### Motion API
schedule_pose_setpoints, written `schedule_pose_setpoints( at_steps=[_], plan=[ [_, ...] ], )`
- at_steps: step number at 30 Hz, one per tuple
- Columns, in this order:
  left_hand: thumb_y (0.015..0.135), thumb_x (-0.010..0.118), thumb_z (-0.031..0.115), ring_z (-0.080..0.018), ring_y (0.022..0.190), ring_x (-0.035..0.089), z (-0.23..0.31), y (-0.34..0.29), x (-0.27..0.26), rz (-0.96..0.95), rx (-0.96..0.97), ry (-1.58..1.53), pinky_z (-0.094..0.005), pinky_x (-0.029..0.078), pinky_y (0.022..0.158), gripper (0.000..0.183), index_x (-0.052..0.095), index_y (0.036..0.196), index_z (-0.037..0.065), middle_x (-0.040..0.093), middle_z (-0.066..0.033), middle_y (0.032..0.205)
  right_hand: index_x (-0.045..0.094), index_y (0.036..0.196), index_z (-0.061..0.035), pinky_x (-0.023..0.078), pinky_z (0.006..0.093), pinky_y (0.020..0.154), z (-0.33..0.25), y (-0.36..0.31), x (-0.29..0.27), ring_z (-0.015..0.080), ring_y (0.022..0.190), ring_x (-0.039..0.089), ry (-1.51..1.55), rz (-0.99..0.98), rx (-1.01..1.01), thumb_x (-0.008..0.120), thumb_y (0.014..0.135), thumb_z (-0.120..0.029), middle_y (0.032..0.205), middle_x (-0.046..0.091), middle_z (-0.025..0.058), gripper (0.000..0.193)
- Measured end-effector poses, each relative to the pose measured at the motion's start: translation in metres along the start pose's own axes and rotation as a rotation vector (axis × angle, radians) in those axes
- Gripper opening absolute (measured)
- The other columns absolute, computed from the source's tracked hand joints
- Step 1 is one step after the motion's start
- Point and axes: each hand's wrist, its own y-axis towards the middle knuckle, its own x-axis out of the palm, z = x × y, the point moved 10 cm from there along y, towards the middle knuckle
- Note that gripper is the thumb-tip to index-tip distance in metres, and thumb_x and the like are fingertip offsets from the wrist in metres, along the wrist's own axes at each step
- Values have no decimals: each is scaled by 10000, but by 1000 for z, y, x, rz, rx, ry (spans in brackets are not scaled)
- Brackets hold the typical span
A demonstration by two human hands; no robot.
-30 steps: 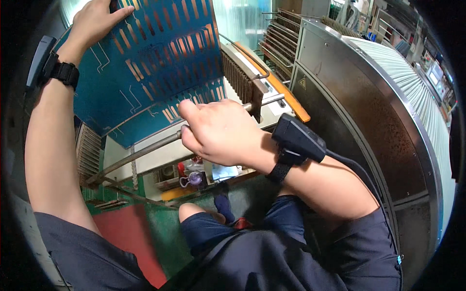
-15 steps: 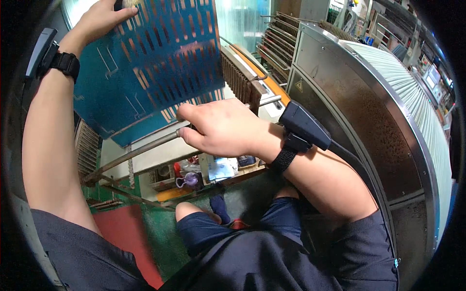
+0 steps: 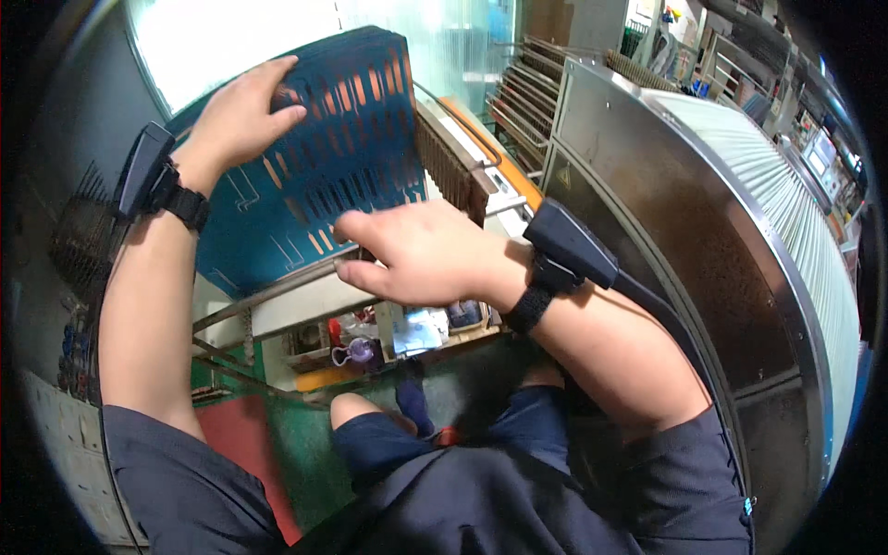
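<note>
Head view, left hand (image 3: 242, 116), fingers holding top edge of blue board (image 3: 324, 166), right hand (image 3: 421, 250), fingers round bar (image 3: 264, 300), worktop (image 3: 291, 315) edge below

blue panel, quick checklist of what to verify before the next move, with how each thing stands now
1. Left hand at the upper part of the blue panel: ok, thumb spread from the fingers.
2. Right hand at the metal bar: ok, the bar passes behind it.
3. Right hand's grip firm: cannot tell, finger undersides hidden.
4. Panel standing on edge: ok.
5. Panel's whole lower edge visible: not ok, partly hidden.
6. Purple item apart from both hands: ok, lower down, beyond the bar's near side.
</note>
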Motion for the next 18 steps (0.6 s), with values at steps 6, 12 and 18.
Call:
schedule_pose_setpoints(
  at_steps=[6,12,18],
  plan=[
    [877,716,263,-364,1418,464,2,-24,-29,68,62,63,-476,360,1189,697,465,1496,63,508,-202,1505,642,1129,-78,560,520,800,-20,-4,-5,401,924,704,87,154,-80,573,990,-439,954,723,203,393],
    [872,707,260,-401,1464,396,38,-99,-49,153,150,-127,-504,308,1218,622,534,1446,95,482,-174,1539,670,801,-78,518,480,664,-35,-11,-18,348,712,683,-115,392,-14,615,990,-416,729,681,125,391],
    [947,691,321,-403,1349,505,22,-155,-1,-167,24,-494,-461,408,1138,488,608,1348,56,555,-208,1426,652,1141,-2,502,463,941,-67,-33,-56,380,1093,619,313,631,-204,710,910,-205,1125,659,170,312]
  ],
)
